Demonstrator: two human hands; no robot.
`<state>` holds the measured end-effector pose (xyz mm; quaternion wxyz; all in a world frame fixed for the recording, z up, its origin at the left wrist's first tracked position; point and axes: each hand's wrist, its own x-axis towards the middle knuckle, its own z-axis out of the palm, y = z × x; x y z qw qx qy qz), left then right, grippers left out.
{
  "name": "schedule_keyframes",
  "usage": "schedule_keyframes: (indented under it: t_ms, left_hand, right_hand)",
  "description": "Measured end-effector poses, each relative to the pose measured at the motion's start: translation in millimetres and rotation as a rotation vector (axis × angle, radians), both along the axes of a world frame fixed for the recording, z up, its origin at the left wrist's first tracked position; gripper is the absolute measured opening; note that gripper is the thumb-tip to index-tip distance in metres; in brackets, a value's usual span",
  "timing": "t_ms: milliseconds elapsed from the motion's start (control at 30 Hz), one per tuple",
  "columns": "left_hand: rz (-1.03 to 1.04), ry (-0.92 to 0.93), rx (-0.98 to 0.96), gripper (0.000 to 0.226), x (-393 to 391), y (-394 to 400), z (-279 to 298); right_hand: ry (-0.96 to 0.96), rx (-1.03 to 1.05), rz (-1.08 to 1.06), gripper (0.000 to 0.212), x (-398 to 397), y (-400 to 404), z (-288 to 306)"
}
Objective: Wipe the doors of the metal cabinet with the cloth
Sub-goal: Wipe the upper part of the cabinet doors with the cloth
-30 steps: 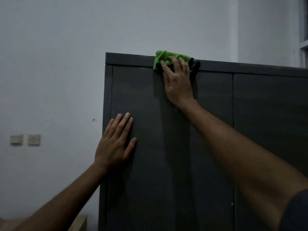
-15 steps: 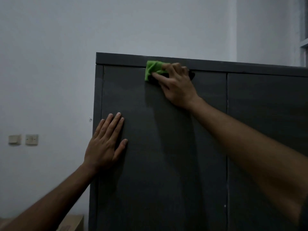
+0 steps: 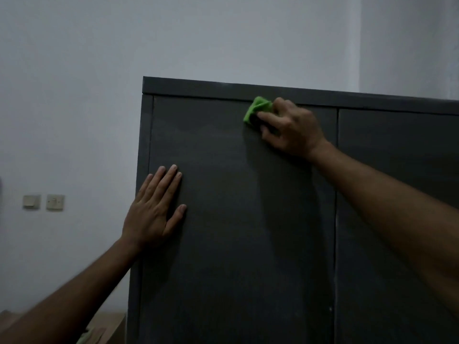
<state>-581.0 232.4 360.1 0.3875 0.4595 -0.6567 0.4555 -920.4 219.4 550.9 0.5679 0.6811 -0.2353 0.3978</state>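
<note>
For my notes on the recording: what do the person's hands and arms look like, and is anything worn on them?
Both forearms are bare. The left hand and right hand show no gloves, rings or watch. The light is dim, so small details cannot be told.

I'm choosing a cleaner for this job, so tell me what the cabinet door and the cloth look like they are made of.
Cabinet door: looks like painted sheet metal, dark grey and matte. It is flat, with thin straight seams and faint pale smears, though the dim light leaves laminate possible.

Green cloth: soft fabric, probably microfibre. It bunches into folds under the right hand and has no sheen.
</note>
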Motion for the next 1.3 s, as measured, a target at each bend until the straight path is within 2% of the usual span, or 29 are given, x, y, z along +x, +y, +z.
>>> schedule_keyframes:
  t_ms: [100, 167, 233, 333, 400, 533, 600, 633, 733, 800, 933, 967, 1000, 1033, 1133, 1167, 1200, 1300]
  left_hand:
    - [0.0, 0.004, 0.004, 0.072, -2, 2, 0]
    - [0.014, 0.002, 0.009, 0.072, -4, 2, 0]
    - [0.028, 0.0, 0.016, 0.072, -4, 3, 0]
    - [0.046, 0.003, 0.03, 0.072, -4, 4, 1]
    - [0.048, 0.008, 0.026, 0.072, -5, 4, 1]
    - [0.043, 0.011, 0.017, 0.072, -6, 3, 2]
    - [0.042, 0.009, 0.015, 0.072, -5, 3, 1]
    - [0.042, 0.008, 0.014, 0.072, -5, 3, 0]
    - [0.036, 0.009, 0.007, 0.072, -5, 2, 0]
    - [0.038, 0.013, 0.004, 0.072, -5, 2, 0]
    - [0.057, 0.018, 0.01, 0.073, -5, 2, 0]
    - [0.061, 0.02, 0.011, 0.073, -6, 3, 0]
    - [0.063, 0.022, 0.013, 0.073, -6, 4, 0]
    - [0.063, 0.023, 0.015, 0.073, -7, 4, 0]
    - [0.068, 0.026, 0.02, 0.073, -9, 4, 0]
    - [0.068, 0.026, 0.022, 0.073, -8, 4, -1]
    - [0.07, 0.025, 0.024, 0.073, -8, 5, -1]
    - [0.074, 0.022, 0.024, 0.072, -8, 4, -1]
  right_hand:
    - [-0.3, 0.015, -0.018, 0.035, -14, -3, 19]
    - [-0.413, 0.056, -0.021, 0.038, 2, -2, 24]
    - [-0.31, 0.06, -0.025, 0.038, 16, -3, 14]
    - [0.057, 0.023, -0.039, 0.038, -8, -9, -6]
    - [0.104, -0.014, -0.042, 0.039, -38, -11, -2]
    - [-0.339, 0.06, 0.006, 0.039, -44, -13, 22]
    - [-0.433, 0.096, 0.011, 0.039, -23, -10, 21]
    - [-0.385, 0.101, 0.013, 0.039, -17, -11, 16]
    - [-0.025, 0.087, -0.012, 0.04, -40, -13, 1]
    - [0.042, 0.06, -0.011, 0.04, -68, -13, 5]
    - [-0.422, 0.119, 0.019, 0.039, -71, -13, 23]
    - [-0.476, 0.127, 0.018, 0.04, -60, -12, 21]
    - [-0.461, 0.126, 0.017, 0.041, -50, -12, 16]
    - [-0.368, 0.114, 0.018, 0.041, -44, -13, 9]
    - [0.022, 0.05, -0.03, 0.04, -68, -21, -11]
    - [0.031, 0.033, -0.032, 0.039, -82, -24, -10]
    - [-0.047, 0.03, -0.023, 0.038, -92, -26, -7]
    - [-0.486, 0.087, 0.038, 0.035, -100, -26, 11]
